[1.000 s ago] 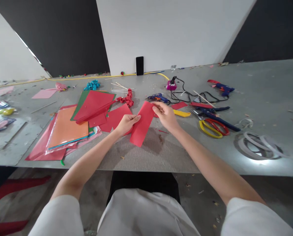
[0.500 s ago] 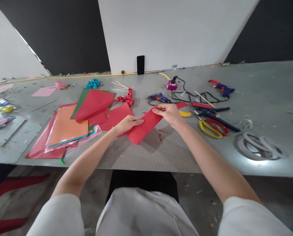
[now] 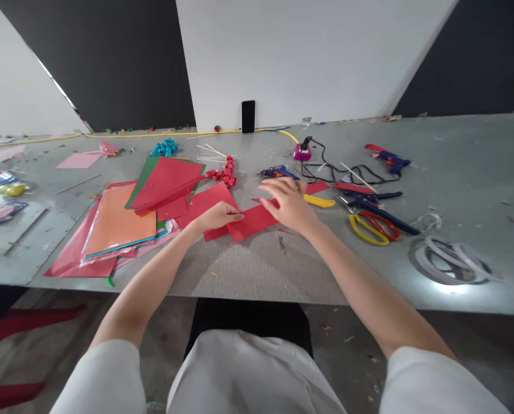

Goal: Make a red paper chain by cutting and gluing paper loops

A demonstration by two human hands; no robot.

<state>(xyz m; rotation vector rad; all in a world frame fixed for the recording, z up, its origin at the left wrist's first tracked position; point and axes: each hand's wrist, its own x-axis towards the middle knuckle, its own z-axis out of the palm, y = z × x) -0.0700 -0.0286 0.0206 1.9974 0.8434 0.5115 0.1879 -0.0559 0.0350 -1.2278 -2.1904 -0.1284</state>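
A strip of red paper [image 3: 252, 222] lies low over the table, pinched at its left end between the thumb and fingers of my left hand [image 3: 221, 216]. My right hand [image 3: 288, 200] hovers at the strip's right end with thumb and fingers apart, slightly blurred; it covers that end. Under and behind my left hand is a larger red paper sheet [image 3: 207, 201]. Just past my right fingers sits a blue glue gun [image 3: 278, 171], partly hidden. A yellow-handled cutter [image 3: 319, 201] lies right of my right hand.
Left lie an orange paper pack [image 3: 121, 221] and green sheets [image 3: 142, 178]. Red curled ribbon [image 3: 227, 171] sits behind. Scissors [image 3: 369, 228], pliers [image 3: 382, 210], a second glue gun [image 3: 392, 161] and a coil of clear strips [image 3: 451, 261] are right. A phone [image 3: 248, 117] leans on the wall.
My right hand has let go of the strip's upper right corner, its fingers spreading. The strip has turned flatter and lower, while my left hand has shifted slightly left, still gripping it.
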